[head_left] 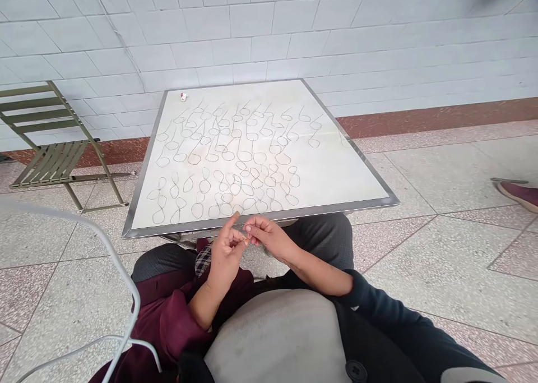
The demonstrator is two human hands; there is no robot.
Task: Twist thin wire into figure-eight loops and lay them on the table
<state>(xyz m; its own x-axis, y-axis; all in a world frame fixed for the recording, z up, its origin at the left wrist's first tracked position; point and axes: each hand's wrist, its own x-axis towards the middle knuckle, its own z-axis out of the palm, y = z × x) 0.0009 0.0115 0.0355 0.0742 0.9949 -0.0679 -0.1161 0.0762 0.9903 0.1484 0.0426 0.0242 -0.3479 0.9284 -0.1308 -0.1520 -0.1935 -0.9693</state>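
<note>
My left hand (227,247) and my right hand (269,236) meet just in front of the table's near edge, above my lap. Thumb and finger are pinched together on each, while one finger of the left points up toward the table. Whatever sits between the fingertips is too small to make out. Closest to the hands, on the white tabletop (336,181), lie thin dark loops of wire or cord (227,209). Several near ones are twisted into figure eights; farther back, several single loops (194,158) have a straight tail.
A small white and red object (184,97) lies at the table's far left corner. A green folding chair (50,158) stands to the left by the tiled wall (252,24). Pale metal tubing (121,276) curves at lower left. A person's shoe (519,195) shows at far right.
</note>
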